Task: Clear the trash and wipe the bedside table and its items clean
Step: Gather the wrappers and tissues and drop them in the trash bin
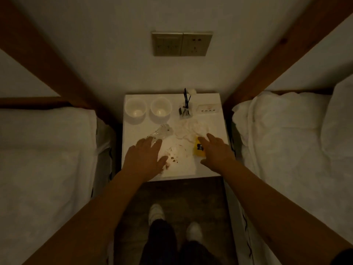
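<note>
A white bedside table (131, 134) stands between two beds. On it lie a clear crumpled plastic wrapper (161, 131), a crumpled white tissue (189, 130), a yellow packet (198, 150) and a white napkin with brown crumbs (177, 159). My left hand (145, 155) hovers flat over the front left of the table, fingertips at the wrapper, fingers straight. Over the front right, my right hand (215, 152) is spread with its fingers beside the yellow packet. Neither hand holds anything.
Two white cups (135, 109) (160, 108) stand at the back left. A glass reed diffuser with black sticks (185, 109) and a small white tray (207, 109) stand at the back right. Beds (47, 150) (286, 140) flank the table; a wall socket panel (181, 44) is above.
</note>
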Available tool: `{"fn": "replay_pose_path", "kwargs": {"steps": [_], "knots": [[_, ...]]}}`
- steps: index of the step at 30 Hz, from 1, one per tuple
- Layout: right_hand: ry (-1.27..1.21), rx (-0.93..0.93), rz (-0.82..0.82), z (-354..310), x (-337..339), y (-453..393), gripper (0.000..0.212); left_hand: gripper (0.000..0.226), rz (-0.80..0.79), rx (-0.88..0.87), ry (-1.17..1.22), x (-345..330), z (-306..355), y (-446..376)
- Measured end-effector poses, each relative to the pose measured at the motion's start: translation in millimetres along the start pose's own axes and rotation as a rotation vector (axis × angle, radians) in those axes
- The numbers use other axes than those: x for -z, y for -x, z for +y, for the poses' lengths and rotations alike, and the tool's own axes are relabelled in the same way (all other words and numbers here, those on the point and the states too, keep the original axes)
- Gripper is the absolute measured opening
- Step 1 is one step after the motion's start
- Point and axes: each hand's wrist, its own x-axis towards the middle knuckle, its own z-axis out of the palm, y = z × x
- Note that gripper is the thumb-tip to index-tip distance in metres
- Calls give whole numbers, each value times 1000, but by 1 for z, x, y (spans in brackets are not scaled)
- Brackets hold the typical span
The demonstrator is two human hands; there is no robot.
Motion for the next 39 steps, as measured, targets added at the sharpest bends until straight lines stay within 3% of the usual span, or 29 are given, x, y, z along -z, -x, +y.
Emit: {"fn": "replay_pose_path", "kwargs": {"steps": [4,8,13,20,26,34,39], "knots": [[105,49,-88,6,-15,-49,112,68,43,17,5,-29,-18,-37],[195,143,-146,10,-28,-92,118,68,25,5,9,-56,-23,-66],[40,187,-198,21,-45,-115,89,67,42,-5,14,-74,-18,-82],[-15,243,-3,31,-53,-119,56,71,2,16,22,-82,-10,-101],[-33,241,26,37,-47,-119,26,69,-1,81,148,-80,-2,-106],[-226,132,137,23,-12,-100,20,64,128,133,332,-57,4,-75],[-399,232,185,-29,20,-82,53,63,237,250,413,-37,-7,-33]]}}
